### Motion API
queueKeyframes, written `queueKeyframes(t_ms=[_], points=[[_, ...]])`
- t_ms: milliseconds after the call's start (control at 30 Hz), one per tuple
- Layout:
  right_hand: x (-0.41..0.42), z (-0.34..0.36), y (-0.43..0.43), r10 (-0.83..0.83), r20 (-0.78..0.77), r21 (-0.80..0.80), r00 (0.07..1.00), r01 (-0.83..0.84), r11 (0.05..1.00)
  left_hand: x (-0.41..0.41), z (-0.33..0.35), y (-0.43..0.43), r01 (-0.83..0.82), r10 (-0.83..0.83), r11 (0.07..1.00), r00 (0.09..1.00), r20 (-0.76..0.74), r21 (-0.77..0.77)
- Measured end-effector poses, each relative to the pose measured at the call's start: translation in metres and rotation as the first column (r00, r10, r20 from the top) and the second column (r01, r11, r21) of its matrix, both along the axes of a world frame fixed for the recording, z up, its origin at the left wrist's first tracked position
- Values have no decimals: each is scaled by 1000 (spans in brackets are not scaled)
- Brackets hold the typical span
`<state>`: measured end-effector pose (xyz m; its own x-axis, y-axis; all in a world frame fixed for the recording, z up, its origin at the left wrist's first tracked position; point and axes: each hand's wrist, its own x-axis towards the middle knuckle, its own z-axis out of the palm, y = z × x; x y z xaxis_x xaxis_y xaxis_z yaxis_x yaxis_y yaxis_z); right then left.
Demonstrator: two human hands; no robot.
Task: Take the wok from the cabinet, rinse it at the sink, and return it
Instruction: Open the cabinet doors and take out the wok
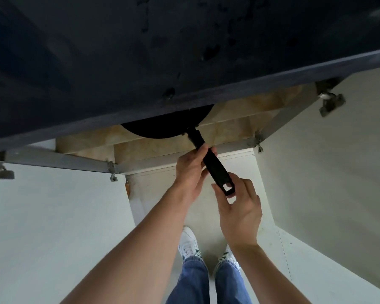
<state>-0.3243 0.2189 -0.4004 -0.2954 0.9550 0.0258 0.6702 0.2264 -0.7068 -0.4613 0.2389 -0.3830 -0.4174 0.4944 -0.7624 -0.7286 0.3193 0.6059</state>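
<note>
The black wok (162, 128) lies inside the open cabinet (233, 115), its bowl mostly hidden under the dark countertop (140, 51), and its long handle (214, 166) sticks out towards the person. The left hand (192, 170) grasps the handle near its middle with the fingers curled around it, while the right hand (239, 207) pinches the end of the handle, at the hanging hole, between thumb and fingers. Both white cabinet doors (53, 216) stand open at the sides, and below are the person's white shoes (188, 242).
</note>
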Motion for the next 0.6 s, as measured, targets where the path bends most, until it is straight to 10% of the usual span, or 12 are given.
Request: queueKeyframes(t_ms=[133, 233, 367, 600], points=[[0, 3, 19, 62, -142, -437, 988, -119, 892, -3, 0, -8, 17, -17, 1000, 1000, 23, 21], [-13, 11, 39, 2, -340, -760, 940, -276, 589, -6, -3, -18, 12, -12, 1000, 1000, 17, 22], [-23, 12, 43, 2, -447, -828, 895, -414, 378, -8, -11, -32, 119, -121, 992, 992, 32, 43], [-16, 5, 25, -12, -463, -849, 886, -439, 294, -12, -26, -31, 53, -72, 990, 987, 141, 128]])
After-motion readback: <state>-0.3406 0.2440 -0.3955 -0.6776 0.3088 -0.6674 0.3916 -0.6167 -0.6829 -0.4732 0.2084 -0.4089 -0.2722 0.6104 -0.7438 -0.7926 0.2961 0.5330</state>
